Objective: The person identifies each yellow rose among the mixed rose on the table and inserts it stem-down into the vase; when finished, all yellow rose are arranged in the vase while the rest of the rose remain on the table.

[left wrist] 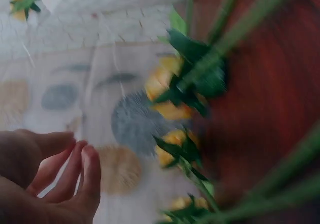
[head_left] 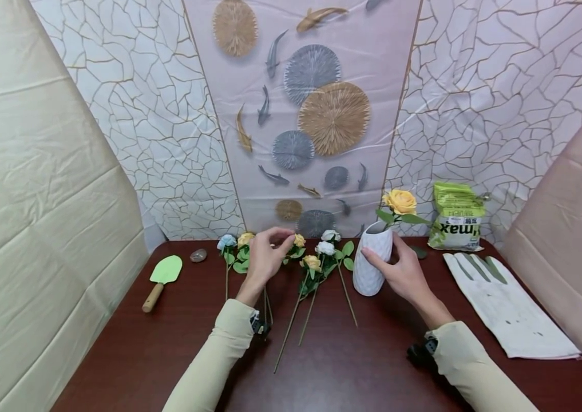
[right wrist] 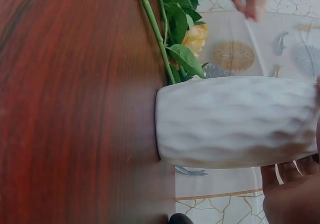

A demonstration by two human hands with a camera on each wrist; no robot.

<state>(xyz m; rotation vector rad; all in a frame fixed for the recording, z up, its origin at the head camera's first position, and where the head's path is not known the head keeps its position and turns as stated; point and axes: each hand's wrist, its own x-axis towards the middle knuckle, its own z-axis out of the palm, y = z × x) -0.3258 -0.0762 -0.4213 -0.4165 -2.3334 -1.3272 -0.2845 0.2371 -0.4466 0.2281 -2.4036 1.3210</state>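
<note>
My right hand grips a white textured vase, thumb across its near side and fingers around the right. The vase tilts slightly on the table, and a yellow rose with green leaves stands in its mouth. In the right wrist view the vase fills the middle, its base against the table. My left hand hovers over the row of flowers, fingers loosely curved and thumb near the fingertips, with nothing between them in the left wrist view. Close to it are a yellow rose and a blue rose.
White roses and another yellow rose lie between the hands, stems toward me. On the left are a green trowel and a small stone. A green bag and white gloves are on the right.
</note>
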